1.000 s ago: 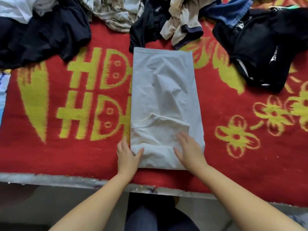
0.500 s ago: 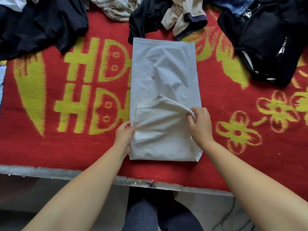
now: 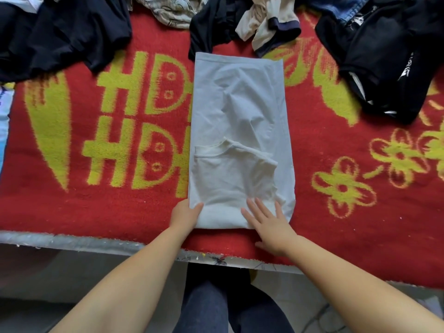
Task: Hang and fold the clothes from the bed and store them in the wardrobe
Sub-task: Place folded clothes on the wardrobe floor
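Observation:
A white T-shirt (image 3: 237, 121) lies folded into a long strip on the red bed cover (image 3: 101, 212), its collar end doubled back toward the middle. My left hand (image 3: 185, 213) holds the shirt's near left corner, thumb on top and fingers hidden under the edge. My right hand (image 3: 266, 224) rests flat with fingers spread on the near right part of the shirt.
Unfolded clothes lie along the far side: a dark pile (image 3: 60, 37) at the left, a patterned garment (image 3: 168, 10), a beige and navy piece (image 3: 271, 27), jeans (image 3: 343, 8) and black clothes (image 3: 389, 58) at the right. The bed's edge (image 3: 72, 241) runs just below my hands.
Both hands have drawn back from the doubled-back collar fold to the shirt's near end. My right hand has let go of the fold edge and now lies flat.

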`<state>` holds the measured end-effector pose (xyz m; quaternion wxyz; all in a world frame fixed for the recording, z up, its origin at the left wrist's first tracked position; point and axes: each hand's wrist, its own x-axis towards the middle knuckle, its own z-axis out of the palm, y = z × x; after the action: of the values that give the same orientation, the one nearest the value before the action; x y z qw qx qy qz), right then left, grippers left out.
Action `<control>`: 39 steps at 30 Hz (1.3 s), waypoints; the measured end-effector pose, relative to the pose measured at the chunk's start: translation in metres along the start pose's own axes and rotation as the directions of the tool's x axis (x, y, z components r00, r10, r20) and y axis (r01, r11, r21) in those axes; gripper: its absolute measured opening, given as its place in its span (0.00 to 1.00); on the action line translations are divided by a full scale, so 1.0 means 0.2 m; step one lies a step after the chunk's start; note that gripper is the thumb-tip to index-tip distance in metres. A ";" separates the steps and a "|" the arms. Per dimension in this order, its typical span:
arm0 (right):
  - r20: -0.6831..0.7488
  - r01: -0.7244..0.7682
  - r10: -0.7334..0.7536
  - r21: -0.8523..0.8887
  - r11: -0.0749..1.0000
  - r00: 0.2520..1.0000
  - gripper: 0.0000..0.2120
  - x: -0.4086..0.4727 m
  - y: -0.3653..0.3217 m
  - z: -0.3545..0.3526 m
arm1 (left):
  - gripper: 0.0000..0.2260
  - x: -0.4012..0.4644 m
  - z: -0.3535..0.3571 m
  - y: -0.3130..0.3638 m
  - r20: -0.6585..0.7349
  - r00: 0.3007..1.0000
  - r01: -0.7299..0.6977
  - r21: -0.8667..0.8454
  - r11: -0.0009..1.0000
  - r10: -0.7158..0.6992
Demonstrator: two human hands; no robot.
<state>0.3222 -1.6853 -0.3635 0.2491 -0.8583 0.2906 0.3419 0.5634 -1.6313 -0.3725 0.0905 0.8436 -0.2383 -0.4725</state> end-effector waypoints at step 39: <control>-0.310 -0.334 0.508 0.471 0.816 0.804 0.30 0.18 0.30 -0.60 | 0.24 0.30 -0.33 0.63 0.035 0.882 -0.339 0.739 0.582 0.469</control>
<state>0.3569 -1.8141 -0.3262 0.2635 -0.7545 0.5869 0.1301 0.6054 -1.7751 -0.3337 -0.1266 0.7674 -0.5833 -0.2342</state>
